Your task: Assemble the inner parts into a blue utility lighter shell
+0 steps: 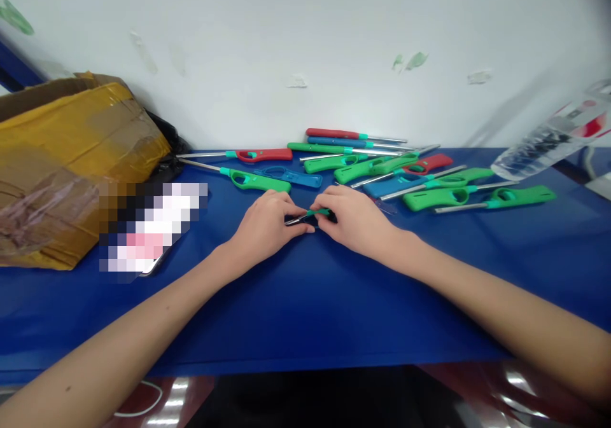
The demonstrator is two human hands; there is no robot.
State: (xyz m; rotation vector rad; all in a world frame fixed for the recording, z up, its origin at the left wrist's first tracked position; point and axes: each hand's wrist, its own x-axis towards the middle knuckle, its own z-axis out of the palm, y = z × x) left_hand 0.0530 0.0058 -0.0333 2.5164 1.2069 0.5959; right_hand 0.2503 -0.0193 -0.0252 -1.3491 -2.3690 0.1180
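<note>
Where left hand (267, 221) faces right hand (356, 221), one slim green-and-silver piece (317, 212), long axis crosswise, pinched silvery end by left, green end by right; neither nearer, fingers (301, 229) covering both tips. Beyond: green, red, blue metal-stemmed plastic lighters (429, 198). Far left: tape-wrapped brown cardboard box (62, 173).

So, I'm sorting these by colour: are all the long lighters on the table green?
No, a red lighter and a blue lighter lie on the table along with green lighters.
</note>
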